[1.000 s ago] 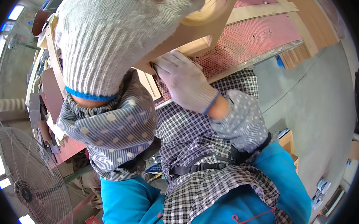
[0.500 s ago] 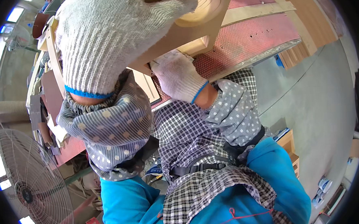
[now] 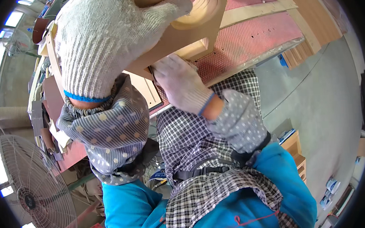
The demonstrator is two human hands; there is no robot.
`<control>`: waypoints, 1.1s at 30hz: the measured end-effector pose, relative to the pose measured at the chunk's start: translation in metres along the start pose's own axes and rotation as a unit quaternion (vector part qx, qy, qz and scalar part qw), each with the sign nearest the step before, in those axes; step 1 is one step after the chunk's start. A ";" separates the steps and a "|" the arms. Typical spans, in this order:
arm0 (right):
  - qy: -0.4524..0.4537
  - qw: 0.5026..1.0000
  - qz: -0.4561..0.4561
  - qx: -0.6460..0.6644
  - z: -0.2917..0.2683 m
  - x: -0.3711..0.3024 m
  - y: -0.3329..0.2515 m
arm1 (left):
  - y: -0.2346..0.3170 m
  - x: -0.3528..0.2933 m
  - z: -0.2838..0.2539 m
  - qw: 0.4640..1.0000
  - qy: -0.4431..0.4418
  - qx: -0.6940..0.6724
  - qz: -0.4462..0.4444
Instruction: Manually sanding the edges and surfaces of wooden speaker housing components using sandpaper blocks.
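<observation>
My left hand (image 3: 100, 42), in a white knit glove with a blue cuff edge, grips a tan wooden board (image 3: 162, 43) from above, its thumb lying over the board. A rounded opening and a smaller slot are cut through the board, which stands tilted over the bench. Under its near edge is my right hand (image 3: 180, 83), also gloved, with curled fingers pressed to the edge. A small dark bit shows at those fingertips, but what they hold is hidden. Beside it, a pale flat panel (image 3: 144, 89) lies on the bench's red textured mat (image 3: 257, 38).
A light wooden strip (image 3: 259, 11) crosses the mat. Brown boards (image 3: 320, 20) are stacked beyond the bench on the right. A large caged fan (image 3: 32, 196) stands at lower left, near dark sheets (image 3: 37, 117). A wooden box (image 3: 293, 149) sits on the floor at right.
My right hand and forearm have shifted slightly downward, the hand blurred along the board's edge. The board and my left hand have moved a little to the left.
</observation>
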State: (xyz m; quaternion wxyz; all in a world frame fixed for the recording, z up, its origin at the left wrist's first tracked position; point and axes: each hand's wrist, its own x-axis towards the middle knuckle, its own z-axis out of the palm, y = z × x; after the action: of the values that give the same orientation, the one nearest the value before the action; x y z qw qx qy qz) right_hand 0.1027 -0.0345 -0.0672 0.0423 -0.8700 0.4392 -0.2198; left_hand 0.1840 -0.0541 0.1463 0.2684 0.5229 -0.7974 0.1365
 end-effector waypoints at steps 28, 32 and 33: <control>0.074 0.997 -0.035 0.014 -0.010 -0.014 -0.001 | -0.022 0.013 0.002 0.999 -0.030 -0.019 0.008; -0.048 0.998 0.028 0.030 -0.008 0.023 -0.002 | -0.006 0.001 0.005 1.000 0.000 -0.014 -0.026; -0.136 0.987 0.087 0.022 -0.007 0.028 -0.001 | -0.005 0.003 0.005 1.000 0.001 -0.017 -0.023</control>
State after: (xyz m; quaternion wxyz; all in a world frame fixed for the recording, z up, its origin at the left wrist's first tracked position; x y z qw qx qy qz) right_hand 0.1146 -0.0549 -0.0510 0.1399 -0.8491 0.4984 -0.1050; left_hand 0.1866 -0.0612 0.1436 0.2810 0.5367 -0.7869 0.1172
